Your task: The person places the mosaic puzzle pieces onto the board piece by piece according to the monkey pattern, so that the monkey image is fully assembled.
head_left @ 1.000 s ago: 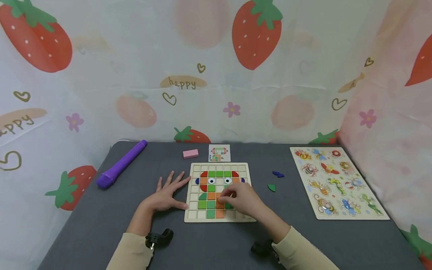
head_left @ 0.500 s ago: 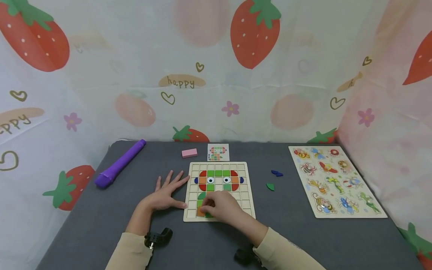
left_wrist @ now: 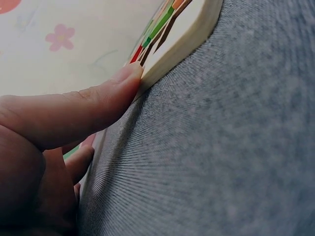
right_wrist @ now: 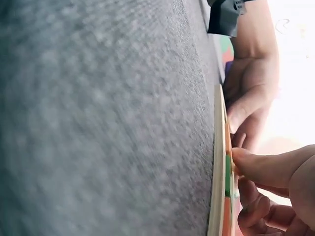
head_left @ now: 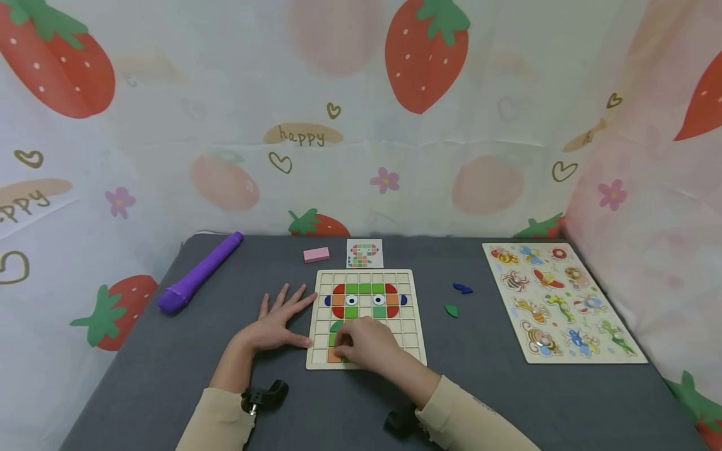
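Note:
A pale square grid board [head_left: 415, 341] lies on the table, with coloured tiles forming a face with two eyes and a part-covered body. My left hand [head_left: 277, 326] lies spread at its left side; in the left wrist view the thumb [left_wrist: 115, 93] touches the board's edge. Over the lower left cells is my right hand [head_left: 366, 343], its fingers curled. Its thumb and fingertips are at an orange square tile [head_left: 334, 355] in the bottom row. From the right wrist, the thumb [right_wrist: 251, 164] meets that tile's edge, beside a green tile [right_wrist: 228, 174]. The hand hides several body tiles.
Behind the board are a small pattern card [head_left: 364, 254] and a pink block [head_left: 316, 255]. Dark blue pieces [head_left: 462, 288] and a green piece [head_left: 452, 311] lie to the right. An insect picture board [head_left: 564, 304] is farther right; a purple microphone-shaped object [head_left: 200, 274] lies left.
My right hand has moved left and down from the board's middle, bringing an orange tile to the bottom row, where it now lies in a cell. My left hand stays at the board's edge.

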`<state>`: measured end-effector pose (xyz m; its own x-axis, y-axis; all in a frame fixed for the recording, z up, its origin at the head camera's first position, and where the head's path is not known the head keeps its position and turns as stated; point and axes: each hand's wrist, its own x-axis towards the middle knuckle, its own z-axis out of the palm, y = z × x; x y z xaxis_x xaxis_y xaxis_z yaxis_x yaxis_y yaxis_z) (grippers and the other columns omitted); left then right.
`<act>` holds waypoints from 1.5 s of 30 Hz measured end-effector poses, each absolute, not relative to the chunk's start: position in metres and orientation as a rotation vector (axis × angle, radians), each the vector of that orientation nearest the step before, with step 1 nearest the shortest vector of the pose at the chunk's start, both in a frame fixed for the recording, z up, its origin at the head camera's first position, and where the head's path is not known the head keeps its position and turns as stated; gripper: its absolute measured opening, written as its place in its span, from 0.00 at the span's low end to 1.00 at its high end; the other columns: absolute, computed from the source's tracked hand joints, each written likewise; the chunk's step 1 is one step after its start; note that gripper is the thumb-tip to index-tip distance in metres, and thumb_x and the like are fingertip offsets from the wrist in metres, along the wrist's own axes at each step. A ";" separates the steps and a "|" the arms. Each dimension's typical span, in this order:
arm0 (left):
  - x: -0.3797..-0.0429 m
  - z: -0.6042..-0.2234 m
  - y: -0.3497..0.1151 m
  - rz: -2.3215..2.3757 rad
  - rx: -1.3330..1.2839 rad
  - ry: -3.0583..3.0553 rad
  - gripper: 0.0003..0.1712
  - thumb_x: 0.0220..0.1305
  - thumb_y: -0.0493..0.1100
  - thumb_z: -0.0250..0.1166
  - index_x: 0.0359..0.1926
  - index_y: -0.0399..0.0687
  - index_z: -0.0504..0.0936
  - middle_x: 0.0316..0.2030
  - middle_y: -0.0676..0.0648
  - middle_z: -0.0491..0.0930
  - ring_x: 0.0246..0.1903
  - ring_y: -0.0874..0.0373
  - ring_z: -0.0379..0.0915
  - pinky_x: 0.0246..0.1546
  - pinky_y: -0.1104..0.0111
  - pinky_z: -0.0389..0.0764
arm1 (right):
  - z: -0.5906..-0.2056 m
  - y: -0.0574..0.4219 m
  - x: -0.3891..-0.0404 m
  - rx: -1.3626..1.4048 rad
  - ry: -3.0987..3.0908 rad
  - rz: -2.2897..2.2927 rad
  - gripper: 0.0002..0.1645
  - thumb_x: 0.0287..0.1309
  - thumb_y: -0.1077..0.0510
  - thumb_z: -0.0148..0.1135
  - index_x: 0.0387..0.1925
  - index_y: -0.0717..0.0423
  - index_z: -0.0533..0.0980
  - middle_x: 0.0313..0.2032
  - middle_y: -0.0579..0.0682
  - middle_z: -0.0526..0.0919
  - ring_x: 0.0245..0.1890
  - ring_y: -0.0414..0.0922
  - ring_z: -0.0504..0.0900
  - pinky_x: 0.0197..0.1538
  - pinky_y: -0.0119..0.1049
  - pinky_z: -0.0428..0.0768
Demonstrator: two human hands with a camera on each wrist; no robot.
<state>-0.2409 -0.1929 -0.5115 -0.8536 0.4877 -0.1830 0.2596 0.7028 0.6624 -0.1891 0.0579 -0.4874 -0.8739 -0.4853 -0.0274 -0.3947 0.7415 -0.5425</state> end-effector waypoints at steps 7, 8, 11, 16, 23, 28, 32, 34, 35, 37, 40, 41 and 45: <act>-0.241 -0.513 -0.192 0.928 0.591 2.568 0.59 0.53 0.60 0.76 0.80 0.59 0.54 0.81 0.44 0.39 0.79 0.39 0.17 0.70 0.38 0.15 | -0.479 0.077 -0.193 -0.637 2.808 -0.877 0.04 0.59 0.51 0.73 0.31 0.43 0.85 0.24 0.36 0.79 0.25 0.35 0.74 0.30 0.31 0.74; -0.241 -0.513 -0.192 0.926 0.591 2.569 0.59 0.53 0.60 0.76 0.80 0.59 0.54 0.82 0.44 0.39 0.79 0.39 0.17 0.70 0.38 0.15 | -0.477 0.080 -0.193 -0.618 2.814 -0.887 0.04 0.60 0.51 0.72 0.31 0.43 0.85 0.24 0.36 0.79 0.25 0.35 0.74 0.31 0.32 0.74; -0.241 -0.514 -0.192 0.928 0.587 2.569 0.59 0.53 0.60 0.76 0.80 0.60 0.54 0.82 0.45 0.39 0.79 0.39 0.16 0.70 0.38 0.15 | -0.474 0.092 -0.195 -0.590 2.833 -0.914 0.04 0.61 0.51 0.71 0.31 0.44 0.84 0.26 0.37 0.80 0.26 0.36 0.75 0.31 0.33 0.74; -0.242 -0.514 -0.192 0.935 0.581 2.567 0.60 0.52 0.60 0.77 0.80 0.59 0.54 0.82 0.45 0.39 0.79 0.40 0.16 0.70 0.38 0.15 | -0.474 0.113 -0.197 -0.529 2.868 -0.933 0.03 0.62 0.51 0.71 0.33 0.44 0.85 0.27 0.38 0.81 0.27 0.37 0.76 0.30 0.34 0.74; -0.242 -0.515 -0.193 0.939 0.571 2.576 0.60 0.51 0.61 0.77 0.80 0.60 0.54 0.82 0.45 0.39 0.79 0.40 0.16 0.69 0.38 0.15 | -0.471 0.144 -0.202 -0.365 2.929 -0.943 0.03 0.60 0.52 0.72 0.34 0.45 0.84 0.28 0.39 0.82 0.26 0.37 0.77 0.28 0.35 0.76; -0.242 -0.516 -0.193 0.937 0.577 2.578 0.60 0.51 0.61 0.77 0.80 0.60 0.54 0.82 0.45 0.39 0.79 0.40 0.16 0.70 0.38 0.15 | -0.474 0.169 -0.205 -0.242 2.954 -0.962 0.06 0.59 0.53 0.73 0.37 0.48 0.85 0.29 0.41 0.82 0.28 0.39 0.78 0.27 0.34 0.75; -0.242 -0.517 -0.193 0.932 0.584 2.580 0.60 0.51 0.61 0.77 0.80 0.60 0.54 0.82 0.45 0.39 0.79 0.39 0.17 0.70 0.38 0.16 | -0.479 0.190 -0.209 -0.147 2.964 -0.976 0.09 0.59 0.53 0.73 0.40 0.50 0.85 0.32 0.43 0.84 0.30 0.40 0.79 0.29 0.35 0.76; -0.242 -0.516 -0.192 0.933 0.579 2.580 0.60 0.51 0.61 0.77 0.80 0.60 0.55 0.81 0.44 0.40 0.79 0.39 0.17 0.70 0.38 0.16 | -0.481 0.201 -0.211 -0.113 2.989 -0.965 0.11 0.58 0.53 0.74 0.42 0.51 0.85 0.36 0.46 0.85 0.32 0.42 0.80 0.32 0.39 0.78; -0.242 -0.516 -0.192 0.932 0.576 2.580 0.60 0.51 0.61 0.77 0.80 0.60 0.55 0.82 0.45 0.39 0.79 0.39 0.16 0.70 0.38 0.15 | -0.481 0.207 -0.212 -0.098 3.003 -0.960 0.12 0.58 0.53 0.74 0.43 0.51 0.85 0.38 0.48 0.85 0.34 0.44 0.81 0.35 0.41 0.80; -0.242 -0.516 -0.192 0.933 0.572 2.581 0.60 0.51 0.61 0.77 0.80 0.60 0.55 0.82 0.45 0.39 0.79 0.39 0.16 0.69 0.38 0.15 | -0.483 0.218 -0.213 -0.069 3.038 -0.936 0.15 0.58 0.54 0.74 0.47 0.53 0.85 0.43 0.52 0.84 0.37 0.47 0.81 0.40 0.46 0.80; -0.242 -0.515 -0.192 0.934 0.569 2.577 0.60 0.51 0.62 0.77 0.80 0.60 0.54 0.82 0.45 0.39 0.79 0.40 0.16 0.70 0.38 0.15 | -0.486 0.233 -0.216 -0.022 3.069 -0.891 0.19 0.59 0.54 0.73 0.51 0.55 0.83 0.49 0.58 0.82 0.44 0.53 0.81 0.47 0.53 0.79; -0.242 -0.515 -0.192 0.934 0.569 2.575 0.60 0.51 0.62 0.77 0.80 0.60 0.54 0.82 0.45 0.39 0.79 0.40 0.16 0.70 0.38 0.15 | -0.487 0.237 -0.217 -0.007 3.067 -0.881 0.20 0.59 0.54 0.73 0.52 0.56 0.83 0.51 0.59 0.81 0.47 0.55 0.81 0.49 0.55 0.79; -0.242 -0.515 -0.192 0.933 0.564 2.572 0.61 0.51 0.62 0.77 0.80 0.61 0.54 0.82 0.45 0.39 0.79 0.40 0.16 0.70 0.38 0.15 | -0.490 0.250 -0.219 0.020 3.023 -0.873 0.23 0.60 0.55 0.72 0.55 0.59 0.81 0.54 0.63 0.79 0.53 0.59 0.79 0.54 0.57 0.77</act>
